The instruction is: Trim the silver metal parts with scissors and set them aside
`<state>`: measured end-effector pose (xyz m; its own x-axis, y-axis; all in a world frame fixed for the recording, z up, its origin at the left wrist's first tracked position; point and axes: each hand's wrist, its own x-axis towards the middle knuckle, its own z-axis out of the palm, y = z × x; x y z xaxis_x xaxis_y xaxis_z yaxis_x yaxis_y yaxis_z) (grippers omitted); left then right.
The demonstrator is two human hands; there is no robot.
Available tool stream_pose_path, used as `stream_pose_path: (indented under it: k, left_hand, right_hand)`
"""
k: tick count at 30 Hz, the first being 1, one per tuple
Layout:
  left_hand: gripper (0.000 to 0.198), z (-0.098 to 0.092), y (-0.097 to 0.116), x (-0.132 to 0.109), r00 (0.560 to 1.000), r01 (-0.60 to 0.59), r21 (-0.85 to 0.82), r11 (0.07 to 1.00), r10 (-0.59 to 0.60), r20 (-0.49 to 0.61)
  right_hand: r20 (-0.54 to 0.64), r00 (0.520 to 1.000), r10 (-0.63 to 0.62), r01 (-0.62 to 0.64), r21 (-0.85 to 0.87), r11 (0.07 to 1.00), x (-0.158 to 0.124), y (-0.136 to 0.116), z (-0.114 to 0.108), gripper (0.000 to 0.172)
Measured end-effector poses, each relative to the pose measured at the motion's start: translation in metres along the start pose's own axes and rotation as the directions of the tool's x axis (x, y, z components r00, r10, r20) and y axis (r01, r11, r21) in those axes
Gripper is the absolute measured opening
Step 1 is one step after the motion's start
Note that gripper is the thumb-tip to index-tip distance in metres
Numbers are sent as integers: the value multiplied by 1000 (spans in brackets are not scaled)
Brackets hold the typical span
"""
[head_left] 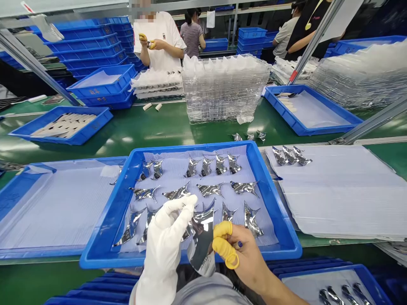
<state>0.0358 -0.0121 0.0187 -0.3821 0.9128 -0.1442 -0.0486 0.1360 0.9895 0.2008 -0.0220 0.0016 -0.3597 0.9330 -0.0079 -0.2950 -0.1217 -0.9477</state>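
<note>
In front of me is a curved, mirror-like chrome piece [203, 237] with pointed corners, tilted above the front of a blue tray [190, 255]. My left hand [167, 239], in a white glove, is closed at its left edge, thumb and finger pinched together. My right hand [241, 252] wears yellow finger cots on thumb and forefinger, which grip the piece's right edge. A small blue tip [239, 244] pokes out between the right fingers; the rest is hidden. Rows of similar chrome pieces [210, 189] lie on white paper in the tray, some behind my hands.
A paper-lined blue tray [57, 207] adjoins on the left. Stacked white sheets [343, 195] with three chrome pieces [291, 156] lie right. Clear plastic trays [225, 89] stand stacked across the green bench [152, 131]. A person [162, 42] with yellow finger cots works opposite.
</note>
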Motion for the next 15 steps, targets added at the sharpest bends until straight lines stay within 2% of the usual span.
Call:
stream_pose_path:
  k: [3,7,15]
  left_hand:
    - [36,3,-3,1,1000,5,-28,1000,-6,-7]
    - [28,5,-3,1,998,-56,-12,998,56,-35]
    - [8,10,2,0,965,-259,97,961,262,-27]
  right_hand:
    - [-9,997,80,-77,175,982,0,4,1,39]
    - [30,980,198,-195,379,904,1,11,2,39]
    - [54,963,262,-255,487,836,5,17,5,43]
